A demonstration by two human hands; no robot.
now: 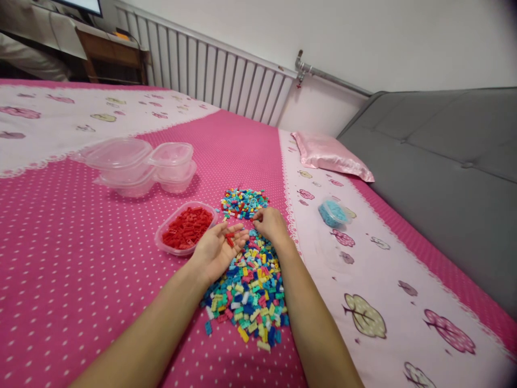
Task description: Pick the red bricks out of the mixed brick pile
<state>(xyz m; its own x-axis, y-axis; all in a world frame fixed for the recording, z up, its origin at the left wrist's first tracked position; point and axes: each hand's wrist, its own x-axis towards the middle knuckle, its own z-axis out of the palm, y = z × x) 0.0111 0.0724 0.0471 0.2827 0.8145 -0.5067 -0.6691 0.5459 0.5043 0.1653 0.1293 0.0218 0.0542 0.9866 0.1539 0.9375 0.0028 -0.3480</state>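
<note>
My left hand (pixel 216 250) is turned palm up with its fingers stretched out. A few red toy bricks (pixel 230 238) lie on its palm and fingers. Beside that wrist stands a clear plastic tub (pixel 159 241) filled with red bricks (pixel 188 227). My right hand (pixel 270 223) pinches thumb and fingertips together between two heaps; what they hold, if anything, is too small to make out. Below and between my arms spreads a large heap of mixed-colour toy bricks (pixel 252 293). A smaller mixed heap (pixel 243 202) lies just beyond my hands.
Stacked clear plastic containers (pixel 129 170) stand to the left on the pink dotted bedspread (pixel 72 242). At right, a small clear tub holds light-blue bricks (pixel 333 212). A pink pillow (pixel 329 155) lies by the grey headboard (pixel 440 140). A radiator (pixel 210 70) lines the wall.
</note>
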